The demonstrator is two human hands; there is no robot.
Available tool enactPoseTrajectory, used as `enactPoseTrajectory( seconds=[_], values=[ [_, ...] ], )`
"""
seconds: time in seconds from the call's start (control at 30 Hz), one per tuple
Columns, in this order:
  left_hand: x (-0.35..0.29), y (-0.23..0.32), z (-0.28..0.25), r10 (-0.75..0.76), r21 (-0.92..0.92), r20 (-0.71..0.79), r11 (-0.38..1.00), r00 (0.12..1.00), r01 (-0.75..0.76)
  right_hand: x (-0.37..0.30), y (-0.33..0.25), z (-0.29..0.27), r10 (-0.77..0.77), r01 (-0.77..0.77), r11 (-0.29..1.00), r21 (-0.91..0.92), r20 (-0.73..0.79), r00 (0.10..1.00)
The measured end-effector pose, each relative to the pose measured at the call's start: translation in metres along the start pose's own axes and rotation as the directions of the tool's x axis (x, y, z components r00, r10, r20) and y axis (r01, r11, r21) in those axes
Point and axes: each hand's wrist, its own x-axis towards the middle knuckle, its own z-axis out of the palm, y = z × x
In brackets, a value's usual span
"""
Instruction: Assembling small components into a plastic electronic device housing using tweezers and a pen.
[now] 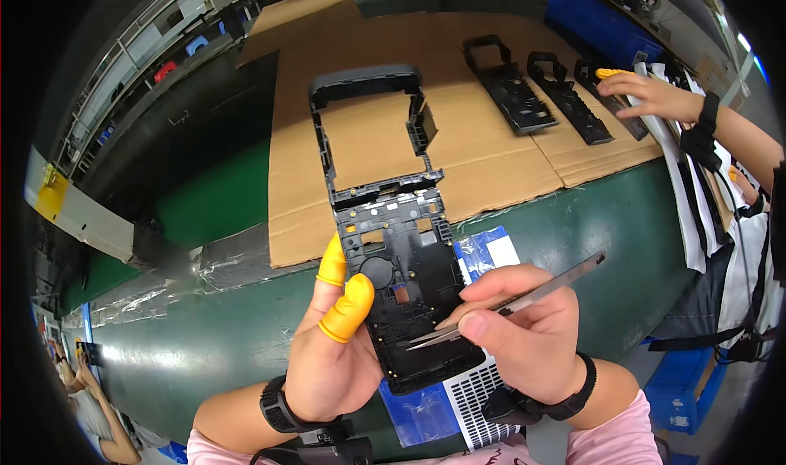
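Black plastic frame [422, 256] sits at the centre of the picture, held up over the green bench [589, 236], its long axis running from upper centre to lower centre with the top end leaning slightly left. Upper part is an open window; lower part is a solid ribbed panel with a round recess on its left side. Left hand [332, 371] supports the frame from lower left: thumb in a yellow finger cot [348, 308] presses at the left edge of the panel, another yellow-tipped finger shows just above, at the same edge. Fingers closed on the frame; those behind it are hidden. Right hand [532, 334], at lower right, pinches metal tweezers [565, 277] between thumb and fingers. Tweezers lie nearly square across the frame's long axis, tail toward the right, tips pointing lower left over the bottom part of the panel. Prongs appear only narrowly parted; nothing can be made out between them. Key relation, as judged: panel lies to the left of the right-hand fingers, directly under the tweezer tips. Left hand is the one on the frame; right hand is near its right edge and reaches the panel face through the tool. Contact between tips and panel: cannot tell. Three similar dark frames, one at [514, 97], rest on cardboard [299, 170] at upper right, well apart, with a co-worker's hand [651, 97] at the farthest right one.
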Motion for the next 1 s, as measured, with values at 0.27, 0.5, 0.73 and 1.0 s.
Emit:
enactPoseTrajectory(
  seconds=[0.27,0.5,0.73,1.0],
  values=[
    [0.0009,-0.002,0.0001,-0.026,-0.045,-0.019,0.999,0.999,0.025,-0.0003,0.0089,-0.0014,0.006,-0.007,1.0,-0.025,-0.047,0.999],
    [0.0005,-0.0029,-0.0001,-0.016,-0.052,-0.025,0.999,1.0,0.015,-0.0006,0.0086,0.0008,0.006,-0.008,0.999,-0.048,-0.045,0.999],
    [0.0003,-0.0029,0.0004,-0.005,-0.05,-0.017,0.999,1.0,0.004,-0.0011,0.0097,0.001,-0.006,0.003,0.997,-0.074,-0.047,0.999],
    [-0.0021,-0.0061,-0.002,0.021,0.22,0.029,0.975,0.999,-0.027,0.0012,0.0115,-0.0009,-0.021,0.017,0.996,-0.093,-0.042,0.999]
  ],
)
